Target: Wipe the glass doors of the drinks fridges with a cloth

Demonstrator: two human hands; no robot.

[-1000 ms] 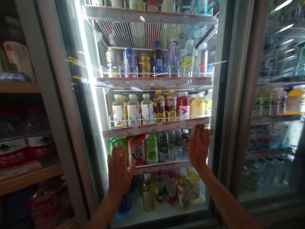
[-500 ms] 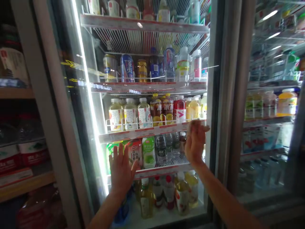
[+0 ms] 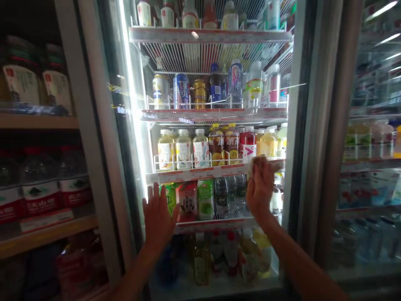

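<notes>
A closed glass door (image 3: 216, 121) of a lit drinks cooler fills the middle of the view. My right hand (image 3: 261, 188) presses a crumpled beige cloth (image 3: 258, 162) flat against the glass, right of centre, over the shelf with the juice bottles. Parts of the cloth stick out beyond my fingers on both sides. Lower left, my left hand (image 3: 158, 213) is spread with its fingers up, at or close to the glass; whether it touches I cannot tell. Behind it a green pack and a red drink bottle (image 3: 187, 201) are partly covered.
Inside stand tea bottles (image 3: 183, 150), cans (image 3: 181, 91) and water bottles (image 3: 222, 196) on wire shelves. A metal door frame (image 3: 326, 125) runs down the right, with another glass-fronted cooler beyond. On the left, a darker shelf (image 3: 37, 123) holds packed bottles.
The view has turned left, so the cooler sits further right. Against the shelves, my left hand has shifted left; my right hand with the cloth has moved slightly left across the glass.
</notes>
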